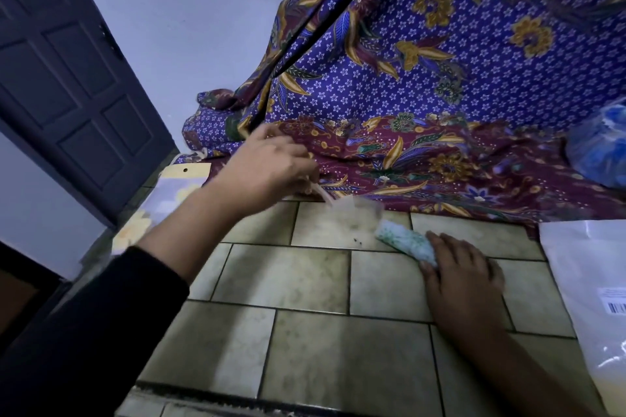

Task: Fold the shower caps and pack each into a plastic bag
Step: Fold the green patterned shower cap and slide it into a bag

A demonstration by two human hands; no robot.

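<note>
A shower cap folded into a narrow white-and-green roll [406, 242] lies on the tiled floor [305, 332], and my right hand [464, 284] holds its near end with curled fingers. My left hand [271, 166] pinches the corner of a small clear plastic bag [355, 213], blurred, which hangs just beyond the roll's far end. The bag's mouth faces the roll; whether they touch I cannot tell.
A purple and maroon batik cloth [440, 95] drapes behind the work spot. A large white plastic packet [592, 298] lies at the right. A blue-filled clear bag [599, 149] rests on the cloth. A printed card [162, 200] and a dark door [67, 78] are at left.
</note>
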